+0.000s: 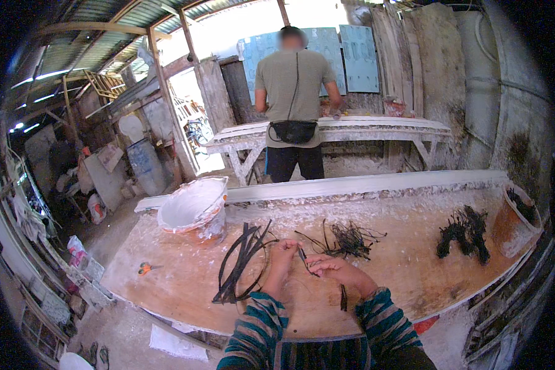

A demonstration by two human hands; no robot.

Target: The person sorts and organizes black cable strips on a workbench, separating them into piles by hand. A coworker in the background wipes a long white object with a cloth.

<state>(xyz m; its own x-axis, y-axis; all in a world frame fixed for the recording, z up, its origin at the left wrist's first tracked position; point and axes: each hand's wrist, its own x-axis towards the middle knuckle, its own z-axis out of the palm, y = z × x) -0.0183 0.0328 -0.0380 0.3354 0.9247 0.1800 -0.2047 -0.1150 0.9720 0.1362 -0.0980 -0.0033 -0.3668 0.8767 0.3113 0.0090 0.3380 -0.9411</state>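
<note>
Over the middle of the wooden tabletop, my left hand [283, 254] is closed in a pinch on a thin black strip [302, 253]. My right hand [330, 266] is closed at the strip's lower end, its fingertips close to the left hand's. To the left lies a bundle of long, flat black strips [243, 265], loosely crossed and curved. Just beyond my right hand is a tangled pile of thin black strands [351, 239]. A short black bunch [343, 298] lies below my right wrist. What the black material is made of cannot be told.
Orange-handled scissors [147, 268] lie at the left. A white-crusted bucket [194, 213] stands at the back left. Dark knotted bunches [465, 234] lie at the right, beside an orange tub [519, 225] with black material inside. A person [295, 92] stands at a white bench [376, 125] beyond.
</note>
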